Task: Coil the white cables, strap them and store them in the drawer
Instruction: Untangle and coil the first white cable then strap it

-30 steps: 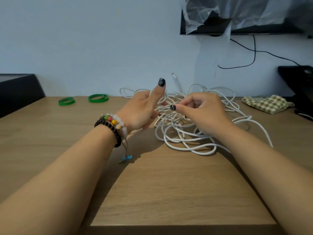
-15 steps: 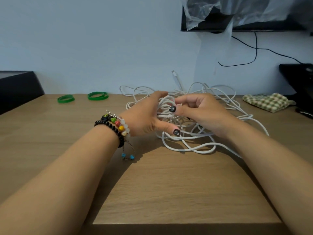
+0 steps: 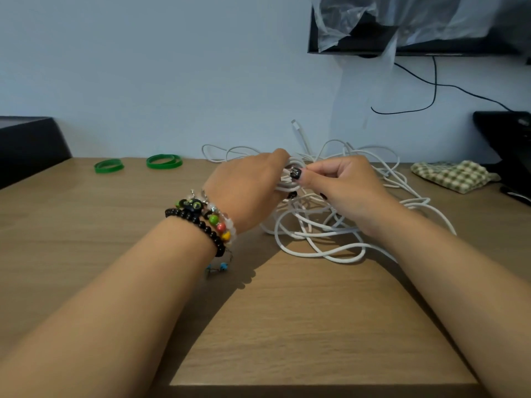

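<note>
Head view, cables: the white cables [image 3: 324, 234] lie in a loose tangle on the tabletop [image 3: 287, 326], far side, near the wall.
Left hand: the left hand [image 3: 247, 188] has its fingers curled round a small bundle of wound loops.
Right hand: the right hand [image 3: 342, 182] pinches a strand between thumb and forefinger, just beside the bundle.
Straps: two green bands [image 3: 163, 161] lie well apart to the left.
Handling: light, limp and springy, I judge; loops will likely slip loose unless held across the whole bundle.
Hidden: the left fingertips and much of the coil sit behind the hand; no drawer shows; which strand leads where is hard to tell.
</note>
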Available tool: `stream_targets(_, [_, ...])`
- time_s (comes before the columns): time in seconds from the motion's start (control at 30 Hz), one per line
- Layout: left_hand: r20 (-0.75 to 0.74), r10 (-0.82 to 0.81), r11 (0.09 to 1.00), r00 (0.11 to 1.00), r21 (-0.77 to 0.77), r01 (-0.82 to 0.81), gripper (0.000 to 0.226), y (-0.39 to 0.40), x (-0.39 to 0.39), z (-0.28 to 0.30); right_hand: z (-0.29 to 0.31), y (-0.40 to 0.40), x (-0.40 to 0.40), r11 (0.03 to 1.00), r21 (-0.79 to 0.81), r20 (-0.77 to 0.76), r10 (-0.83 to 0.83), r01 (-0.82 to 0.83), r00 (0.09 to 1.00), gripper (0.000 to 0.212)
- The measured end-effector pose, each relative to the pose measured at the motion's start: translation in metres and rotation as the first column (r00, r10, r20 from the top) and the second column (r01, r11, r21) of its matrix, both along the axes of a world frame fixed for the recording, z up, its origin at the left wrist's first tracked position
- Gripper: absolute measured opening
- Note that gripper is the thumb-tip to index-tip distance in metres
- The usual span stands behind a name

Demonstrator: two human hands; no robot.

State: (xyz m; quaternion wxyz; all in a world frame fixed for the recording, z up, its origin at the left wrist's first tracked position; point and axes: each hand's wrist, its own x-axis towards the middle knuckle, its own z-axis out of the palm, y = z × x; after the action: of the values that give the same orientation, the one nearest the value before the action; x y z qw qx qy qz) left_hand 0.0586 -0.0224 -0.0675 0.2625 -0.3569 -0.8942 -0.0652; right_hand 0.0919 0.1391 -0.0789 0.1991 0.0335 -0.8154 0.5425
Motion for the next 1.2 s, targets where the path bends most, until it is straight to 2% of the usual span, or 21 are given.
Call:
stream_targets(0.07, [-0.054,0.068,0.997,0.996,-0.045,-0.070,0.015,0.002,0.001,-0.002,0.000,-0.002,0.000,1.000,-0.014,-0.012,-0.016,0.016,1.000,0.005])
stream_targets(0.2, [0.159,0.070,0.996,0.985,0.045,-0.078,0.009,0.003,-0.002,-0.002,0.001,-0.005,0.001,1.000,-0.010,-0.070,0.001,-0.002,0.998,0.004])
stream_targets(0.3, [0.293,-0.006,0.986,0.956,0.163,-0.044,0.002,0.001,-0.003,-0.001,0.002,-0.005,0.001,1.000,-0.019,-0.143,-0.017,0.015,0.990,0.014])
stream_targets(0.37, [0.377,-0.076,0.962,0.923,0.271,-0.031,0.008,0.002,-0.003,-0.003,0.003,-0.003,0.000,0.996,-0.082,-0.171,-0.051,0.037,0.984,0.023])
stream_targets(0.5, [0.465,-0.193,0.847,0.864,0.524,-0.093,0.023,0.004,-0.009,-0.007,0.004,0.001,-0.002,0.993,-0.117,-0.109,-0.037,0.025,0.993,0.020])
stream_targets(0.57, [0.505,-0.299,0.714,0.809,0.681,-0.161,0.023,0.005,-0.011,-0.006,0.003,0.000,-0.001,0.992,-0.125,-0.069,0.011,-0.019,0.998,0.017])
stream_targets(0.63, [0.522,-0.423,0.510,0.741,0.813,-0.281,0.022,0.003,-0.012,-0.003,0.004,0.000,0.000,0.989,-0.131,-0.044,0.058,-0.063,0.997,0.013])
stream_targets(0.73, [0.457,-0.601,0.172,0.656,0.875,-0.452,0.022,-0.006,-0.018,0.006,0.006,0.002,0.000,0.984,-0.149,-0.030,0.099,-0.102,0.995,0.016])
stream_targets(0.77, [0.413,-0.640,0.084,0.648,0.876,-0.475,0.022,-0.010,-0.021,0.008,0.006,0.003,0.000,0.983,-0.151,-0.031,0.102,-0.106,0.994,0.017])
stream_targets(0.8, [0.384,-0.662,0.044,0.644,0.877,-0.478,0.022,-0.014,-0.024,0.010,0.005,0.003,0.000,0.983,-0.149,-0.036,0.102,-0.106,0.994,0.018])
stream_targets(0.87, [0.381,-0.689,0.076,0.616,0.884,-0.462,0.022,-0.017,-0.026,0.010,0.005,0.002,0.002,0.984,-0.143,-0.063,0.094,-0.102,0.994,0.021])
stream_targets(1.07, [0.477,-0.761,0.337,0.440,0.870,-0.360,0.029,-0.005,-0.015,-0.002,0.004,0.004,0.001,0.984,-0.136,-0.141,0.098,-0.117,0.985,0.012])
stream_targets(1.2, [0.501,-0.766,0.448,0.404,0.865,-0.224,0.040,-0.001,-0.011,-0.008,0.001,-0.001,0.002,0.991,-0.022,-0.160,0.125,-0.130,0.979,0.010])
